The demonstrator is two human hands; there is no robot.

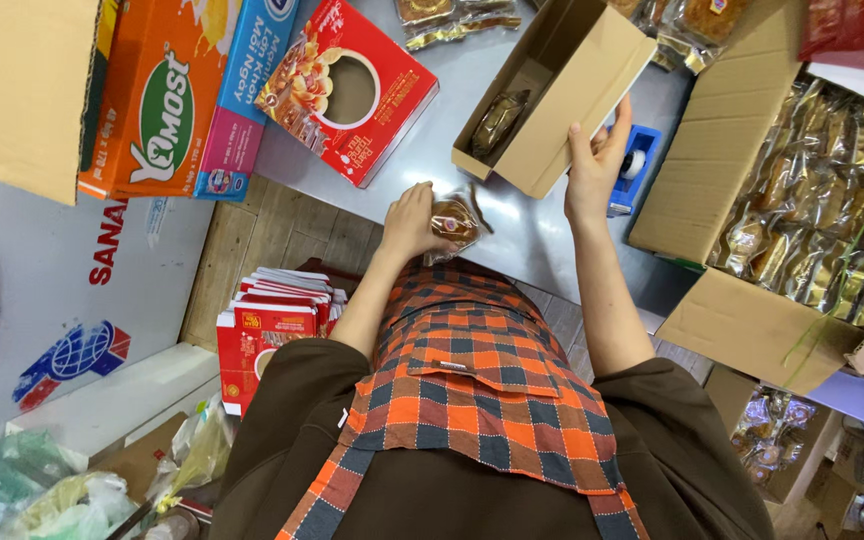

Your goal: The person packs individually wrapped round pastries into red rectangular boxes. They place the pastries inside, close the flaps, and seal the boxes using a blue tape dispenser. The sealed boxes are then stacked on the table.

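Grey steel table (542, 235) seen from above, crowded with cartons. At frame centre, the left hand (414, 222) is closed round a wrapped cake (455, 220). The right hand (595, 165) grips the side of an open box (552, 95) whose long axis runs lower left to upper right; one cake lies inside. A tape dispenser (638, 165) sits just right; a red box (347, 90) upper left.

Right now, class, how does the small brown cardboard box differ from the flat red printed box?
The small brown cardboard box is plain, open-topped and held by the right hand. The flat red printed box is brightly pictured, lies flat and is untouched. Both are rectangular.
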